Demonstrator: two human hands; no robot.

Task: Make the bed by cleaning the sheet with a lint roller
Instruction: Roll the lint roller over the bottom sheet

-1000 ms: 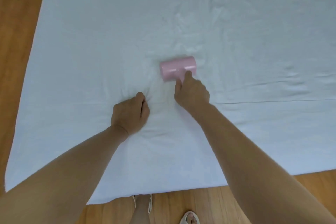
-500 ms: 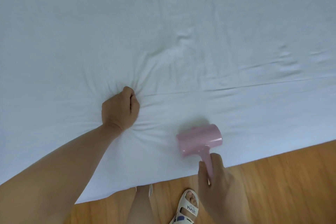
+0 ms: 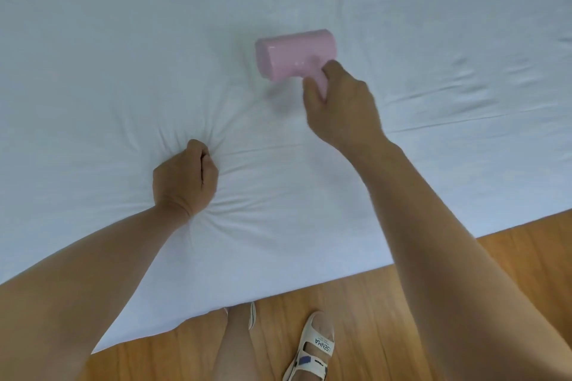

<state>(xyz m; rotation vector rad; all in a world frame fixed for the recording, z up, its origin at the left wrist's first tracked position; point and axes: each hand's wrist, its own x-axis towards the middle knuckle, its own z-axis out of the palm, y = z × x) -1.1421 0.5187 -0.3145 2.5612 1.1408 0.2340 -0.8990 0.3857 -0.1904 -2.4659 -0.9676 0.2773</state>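
Observation:
A white sheet [image 3: 108, 56] covers most of the view. The pink lint roller [image 3: 294, 54] lies with its drum on the sheet, above the middle. My right hand [image 3: 340, 105] grips its handle from below, fingers curled round it. My left hand [image 3: 184, 179] is a fist pressed into the sheet at the lower left of the roller, and creases fan out from it. Whether the fist pinches cloth is hidden under the fingers.
The sheet's near edge [image 3: 309, 284] runs diagonally across the bottom over a wooden floor [image 3: 387, 318]. My leg and a white sandal [image 3: 312, 346] stand on the floor just below that edge.
My right hand has pushed the roller away from the near edge, up across the sheet. My left fist has stayed pressed in the same spot.

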